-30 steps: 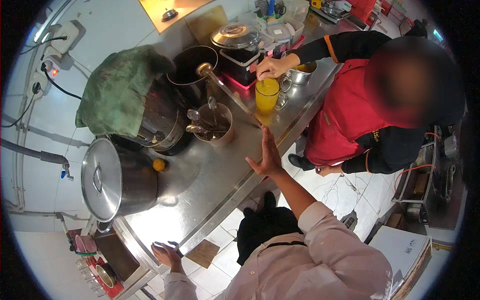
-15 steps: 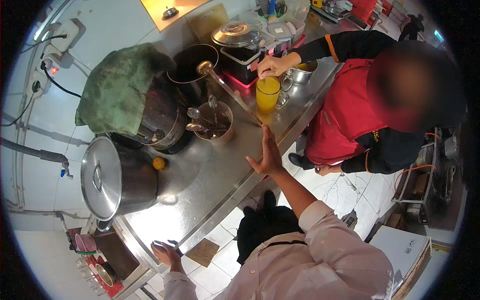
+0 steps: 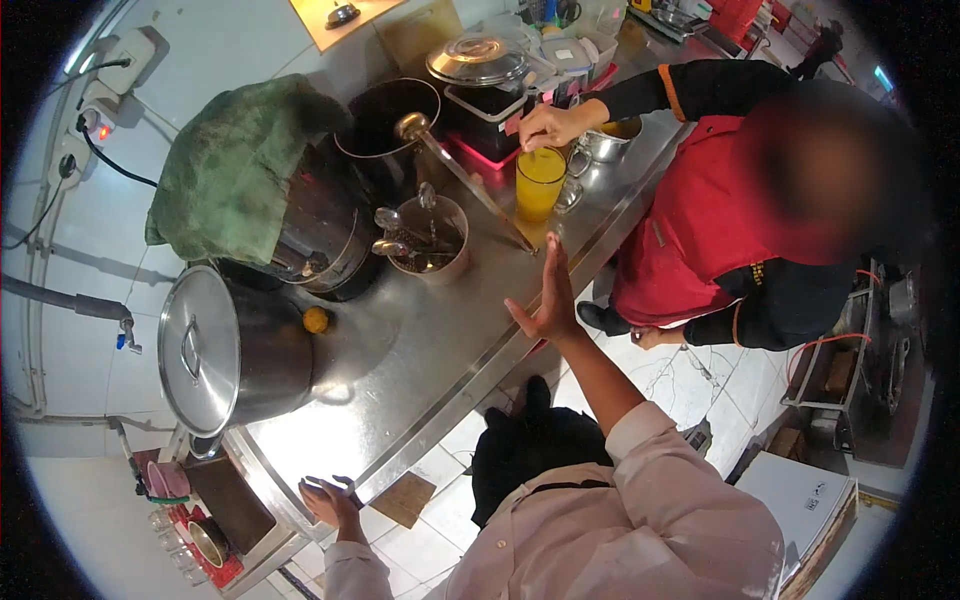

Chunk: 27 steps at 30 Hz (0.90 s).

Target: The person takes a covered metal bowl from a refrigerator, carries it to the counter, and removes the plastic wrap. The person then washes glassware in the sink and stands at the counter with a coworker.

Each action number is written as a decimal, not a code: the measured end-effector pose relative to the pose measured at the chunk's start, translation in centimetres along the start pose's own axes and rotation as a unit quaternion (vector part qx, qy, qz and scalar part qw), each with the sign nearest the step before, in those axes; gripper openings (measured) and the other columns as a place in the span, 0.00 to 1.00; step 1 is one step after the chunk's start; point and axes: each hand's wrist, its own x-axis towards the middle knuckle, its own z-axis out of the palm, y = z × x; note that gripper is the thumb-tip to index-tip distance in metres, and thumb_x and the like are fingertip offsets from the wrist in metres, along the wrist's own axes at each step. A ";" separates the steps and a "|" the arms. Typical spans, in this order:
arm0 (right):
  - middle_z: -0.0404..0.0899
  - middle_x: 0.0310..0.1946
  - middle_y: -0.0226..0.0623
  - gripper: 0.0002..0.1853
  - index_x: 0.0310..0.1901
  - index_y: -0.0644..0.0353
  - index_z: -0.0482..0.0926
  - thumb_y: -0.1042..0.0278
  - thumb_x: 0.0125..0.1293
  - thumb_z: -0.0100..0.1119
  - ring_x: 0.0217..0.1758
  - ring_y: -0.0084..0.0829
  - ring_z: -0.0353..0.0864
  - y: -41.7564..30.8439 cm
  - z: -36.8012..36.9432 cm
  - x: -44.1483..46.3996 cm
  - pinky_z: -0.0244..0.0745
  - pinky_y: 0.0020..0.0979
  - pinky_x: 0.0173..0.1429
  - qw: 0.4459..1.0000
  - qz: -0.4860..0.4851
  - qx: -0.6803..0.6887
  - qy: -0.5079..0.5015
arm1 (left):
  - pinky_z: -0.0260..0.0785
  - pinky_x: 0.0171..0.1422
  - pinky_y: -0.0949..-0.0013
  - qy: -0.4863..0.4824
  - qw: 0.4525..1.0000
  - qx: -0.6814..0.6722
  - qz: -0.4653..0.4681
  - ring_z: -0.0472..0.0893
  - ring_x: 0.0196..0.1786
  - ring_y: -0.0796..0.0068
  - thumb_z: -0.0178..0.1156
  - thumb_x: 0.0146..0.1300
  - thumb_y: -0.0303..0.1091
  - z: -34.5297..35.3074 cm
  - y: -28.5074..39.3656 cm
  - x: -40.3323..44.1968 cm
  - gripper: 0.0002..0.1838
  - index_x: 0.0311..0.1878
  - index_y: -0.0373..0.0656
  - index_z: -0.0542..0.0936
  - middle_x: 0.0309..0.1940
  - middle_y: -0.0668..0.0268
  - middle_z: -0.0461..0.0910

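My left hand [image 3: 330, 500] is over the near-left edge of the steel counter [image 3: 400, 390], fingers spread and holding nothing. Above the counter's front edge, my right hand [image 3: 548, 300] is raised with thumb and fingers apart, empty. Just beyond its fingertips lies the lower end of a long ladle [image 3: 465, 180], whose bowl rests by a dark pot [image 3: 388, 130]. Nearby stands a glass of yellow drink [image 3: 540, 185]; a co-worker's hand [image 3: 552, 127] pinches something thin at its top. A container of utensils [image 3: 437, 250] is left of my right hand.
A large lidded pot [image 3: 235, 350] and a small orange-yellow fruit [image 3: 316, 320] stand at the left. Behind them is a dark vessel under a green cloth [image 3: 235, 170]. The co-worker in a red apron [image 3: 670, 235] stands at the right, near a metal cup [image 3: 607, 145].
My right hand has moved slightly right, and its fingertips are now apart from the ladle's end. My left hand has hardly moved. The co-worker's hand remains over the glass.
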 end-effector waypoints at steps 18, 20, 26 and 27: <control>0.41 0.76 0.61 0.57 0.75 0.68 0.38 0.57 0.54 0.68 0.79 0.60 0.44 0.8 1.5 -0.2 0.44 0.51 0.78 1.000 0.017 -0.002 -0.009 | 0.49 0.76 0.50 0.017 0.998 -0.039 0.040 0.58 0.73 0.50 0.45 0.72 0.51 0.3 -0.9 0.0 0.33 0.71 0.37 0.61 0.70 0.51 0.61; 0.41 0.76 0.61 0.58 0.75 0.68 0.38 0.57 0.53 0.69 0.79 0.59 0.44 0.5 1.5 0.3 0.45 0.49 0.79 1.000 0.025 -0.004 -0.008 | 0.49 0.75 0.50 0.035 0.998 -0.010 0.046 0.59 0.73 0.50 0.46 0.72 0.49 0.8 -1.3 0.1 0.32 0.71 0.37 0.61 0.70 0.51 0.61; 0.40 0.76 0.60 0.58 0.75 0.69 0.38 0.57 0.53 0.69 0.80 0.57 0.41 0.2 1.2 -0.1 0.45 0.47 0.79 0.998 0.062 -0.010 -0.022 | 0.58 0.70 0.48 0.132 0.975 0.089 0.152 0.67 0.66 0.50 0.47 0.71 0.48 1.4 -2.9 0.5 0.29 0.68 0.38 0.64 0.64 0.49 0.67; 0.40 0.76 0.60 0.58 0.75 0.69 0.39 0.57 0.53 0.69 0.80 0.57 0.41 0.5 1.3 -0.3 0.44 0.47 0.79 0.998 0.050 -0.017 -0.017 | 0.62 0.64 0.48 0.132 0.979 0.062 0.142 0.69 0.60 0.49 0.46 0.71 0.47 0.9 -4.4 1.1 0.26 0.65 0.38 0.65 0.60 0.49 0.68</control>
